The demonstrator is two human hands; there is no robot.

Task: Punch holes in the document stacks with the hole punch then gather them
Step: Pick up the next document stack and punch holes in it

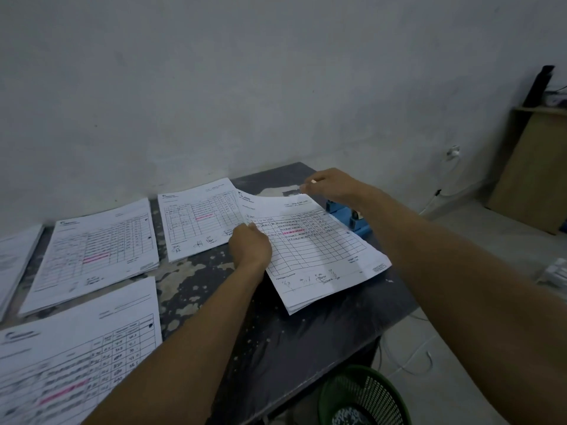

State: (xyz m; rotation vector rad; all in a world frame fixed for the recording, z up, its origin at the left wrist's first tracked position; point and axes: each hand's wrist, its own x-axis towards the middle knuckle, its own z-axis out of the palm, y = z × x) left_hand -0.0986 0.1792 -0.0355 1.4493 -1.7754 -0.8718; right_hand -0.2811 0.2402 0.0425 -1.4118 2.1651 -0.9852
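Note:
A stack of printed forms (319, 256) lies tilted on the dark table (322, 338), its right edge against the blue hole punch (352, 220). My left hand (250, 245) grips the stack's left edge. My right hand (329, 185) pinches the stack's far top edge, lifting it slightly. My right forearm hides part of the punch. Other stacks of forms lie at the back middle (196, 219), at the left (95, 256), at the front left (73, 360) and at the far left edge (13, 265).
A green mesh waste basket (362, 397) stands on the floor under the table's right corner. A wooden board (530, 176) leans at the right. A white cable (441, 179) runs along the wall.

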